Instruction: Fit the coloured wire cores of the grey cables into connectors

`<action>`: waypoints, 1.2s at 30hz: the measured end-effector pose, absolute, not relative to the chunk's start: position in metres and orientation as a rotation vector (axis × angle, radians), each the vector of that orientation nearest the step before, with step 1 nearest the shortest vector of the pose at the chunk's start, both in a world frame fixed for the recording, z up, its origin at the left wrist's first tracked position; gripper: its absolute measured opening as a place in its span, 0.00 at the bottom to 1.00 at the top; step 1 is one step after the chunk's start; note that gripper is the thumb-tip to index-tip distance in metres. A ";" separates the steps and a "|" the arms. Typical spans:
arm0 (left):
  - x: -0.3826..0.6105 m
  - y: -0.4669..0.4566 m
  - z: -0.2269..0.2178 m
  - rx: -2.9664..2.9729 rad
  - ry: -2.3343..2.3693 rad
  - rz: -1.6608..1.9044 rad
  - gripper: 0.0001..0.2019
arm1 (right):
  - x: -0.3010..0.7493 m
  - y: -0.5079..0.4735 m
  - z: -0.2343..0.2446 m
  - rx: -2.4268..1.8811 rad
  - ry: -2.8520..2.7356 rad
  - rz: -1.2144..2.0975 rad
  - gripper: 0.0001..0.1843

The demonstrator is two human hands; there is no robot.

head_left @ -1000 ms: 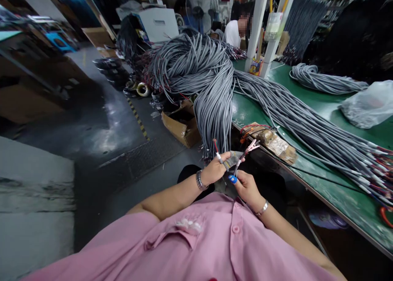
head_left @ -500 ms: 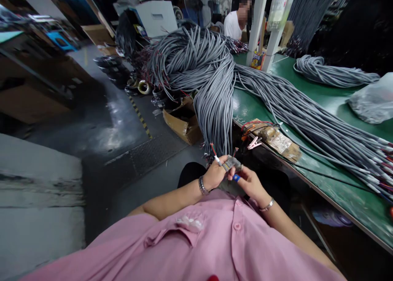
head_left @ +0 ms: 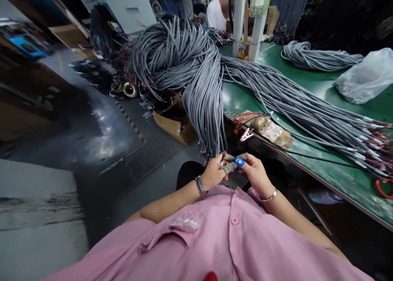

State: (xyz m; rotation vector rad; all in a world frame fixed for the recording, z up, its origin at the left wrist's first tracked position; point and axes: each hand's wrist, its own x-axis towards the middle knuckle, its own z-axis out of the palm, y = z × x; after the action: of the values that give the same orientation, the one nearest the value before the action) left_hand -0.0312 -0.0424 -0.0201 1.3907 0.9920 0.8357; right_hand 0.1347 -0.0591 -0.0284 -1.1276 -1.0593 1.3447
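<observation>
My left hand [head_left: 214, 172] and my right hand [head_left: 256, 175] meet in front of my chest, both closed around the stripped end of a grey cable [head_left: 233, 159] with red and white inner wires showing. My left thumb and forefinger wear grey fabric finger guards. A blue cap sits on my right thumb. A thick bundle of grey cables [head_left: 205, 97] hangs over the edge of the green table [head_left: 307, 152] just above my hands.
Cable bundles run across the table to wire ends [head_left: 373, 144] at the right. A pink clip [head_left: 246, 134] and a taped block [head_left: 267, 129] lie at the table edge. A plastic bag [head_left: 364, 76], an open cardboard box [head_left: 173, 123] and a seated person [head_left: 216, 11] are nearby.
The pink clip that stood above my hands now lies at the table edge. My hands have closed together on the cable end, and the view has shifted slightly left and down.
</observation>
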 end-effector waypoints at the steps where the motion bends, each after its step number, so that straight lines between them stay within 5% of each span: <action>1: -0.031 -0.043 -0.020 1.388 0.998 0.843 0.14 | 0.135 -0.060 -0.029 -1.111 -1.039 1.374 0.15; 11: -0.031 -0.042 -0.022 1.381 0.947 0.672 0.11 | 0.137 -0.052 -0.008 -1.124 -1.449 1.205 0.10; 19: -0.038 -0.037 -0.019 1.450 0.968 0.734 0.11 | 0.133 -0.038 -0.005 -1.033 -1.273 1.472 0.14; 36: -0.028 -0.021 -0.021 0.969 0.928 0.952 0.16 | 0.129 -0.029 -0.016 -1.148 -1.162 1.265 0.11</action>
State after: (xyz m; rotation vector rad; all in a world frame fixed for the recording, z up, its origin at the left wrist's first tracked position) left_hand -0.0277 -0.0207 -0.0207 0.9686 0.9279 0.9516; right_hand 0.1286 -0.0290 -0.0162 -1.1477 -1.1622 1.2647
